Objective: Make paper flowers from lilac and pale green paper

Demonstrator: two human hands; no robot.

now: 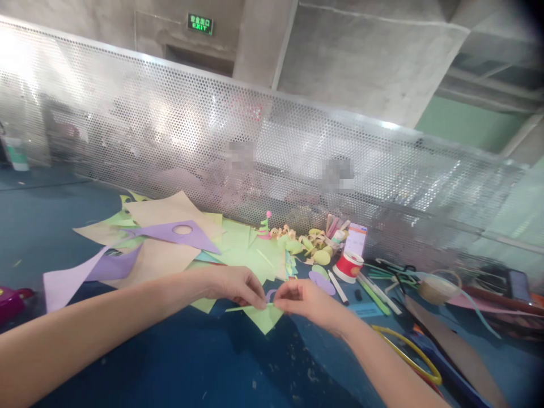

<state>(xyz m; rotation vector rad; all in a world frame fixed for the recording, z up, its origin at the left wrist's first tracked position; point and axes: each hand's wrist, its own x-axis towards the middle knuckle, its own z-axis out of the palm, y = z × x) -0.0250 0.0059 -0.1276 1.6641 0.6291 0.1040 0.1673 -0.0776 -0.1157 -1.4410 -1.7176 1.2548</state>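
Observation:
My left hand (240,286) and my right hand (306,303) meet low over the blue table, fingertips pinched close together. Between them runs a thin light green paper strip (236,309), one end sticking out left beneath my left hand. Just below the fingers, a pointed piece of light green paper (264,324) shows; whether the strip is joined to it I cannot tell. A bit of purple paper (269,294) is partly visible behind the fingertips.
Purple paper with a round hole (199,235), beige sheets (165,207) and green sheets (238,249) lie left and ahead. Rightward are a red-and-white paper cup (348,267), a propped phone (356,239), markers (338,286) and a yellow ring (408,354). Perforated metal panel (191,124) stands behind.

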